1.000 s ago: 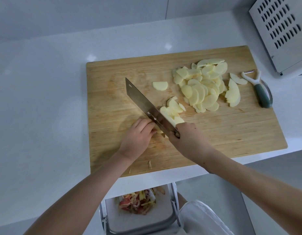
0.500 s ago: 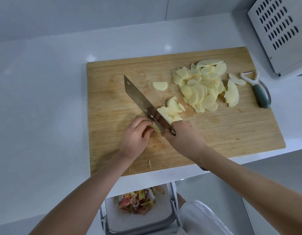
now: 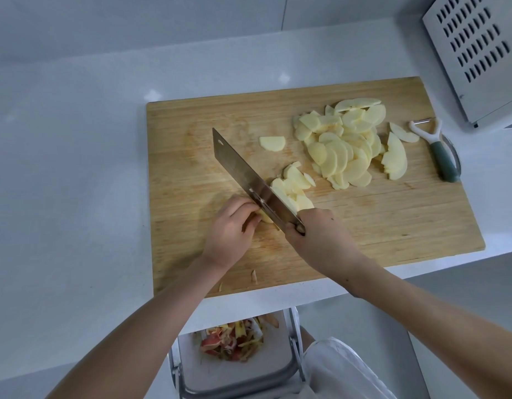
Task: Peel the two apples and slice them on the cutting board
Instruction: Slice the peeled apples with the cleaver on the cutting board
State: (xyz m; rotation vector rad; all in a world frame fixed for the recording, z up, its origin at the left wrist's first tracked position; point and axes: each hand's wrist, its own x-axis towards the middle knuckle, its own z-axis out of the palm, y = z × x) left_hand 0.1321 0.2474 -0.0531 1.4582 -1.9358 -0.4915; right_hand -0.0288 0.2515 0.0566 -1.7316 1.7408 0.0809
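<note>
In the head view, a cleaver [image 3: 243, 174] is gripped by its handle in the right hand [image 3: 315, 237], fingers wrapped round it. The blade is angled across the cutting board [image 3: 392, 226] and set against a small apple piece [image 3: 264, 218] near the board's front middle. That piece is pinned by the left hand [image 3: 230, 226], whose fingertips are curled onto it just beside the blade. Fresh slices [image 3: 295, 188] lie against the blade's far face, and a larger pile [image 3: 344, 142] is spread toward the back right. Since the piece appears small, the fingertips are best tucked back, the cut made straight down, and the thickness matched to the slices.
</note>
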